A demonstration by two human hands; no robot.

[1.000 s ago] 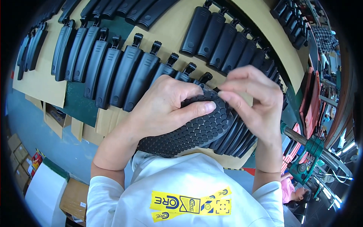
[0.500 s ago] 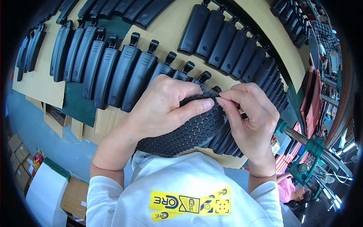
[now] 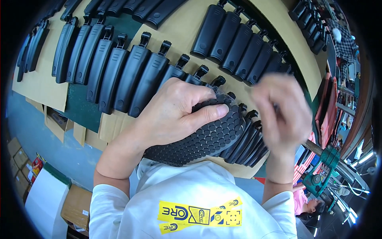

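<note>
My left hand [image 3: 179, 113] is closed on the far edge of a bendy sheet of round black stick-on pads [image 3: 199, 137], its thumb on top. The sheet curves down toward my lap, and see-through backing film shows at its far corner. To the right, off the sheet, my right hand [image 3: 282, 111] is blurred by motion. Its fingers look curled, but whether a pad is between them cannot be made out. Just beyond both hands stands a row of long black plastic parts [image 3: 149, 83], each with a clip-like end and a small round mark at the other.
More black parts [image 3: 227, 40] line the brown cardboard [image 3: 167, 34] on the table. A green metal fixture [image 3: 324, 167] stands at the right. Cardboard boxes [image 3: 77, 205] are at lower left. A person in pink [image 3: 304, 201] is at lower right, and another in checks [image 3: 342, 44] at upper right.
My right hand has come off the sheet's far edge and swung right, blurring. My left hand still grips the sheet in nearly the same place.
</note>
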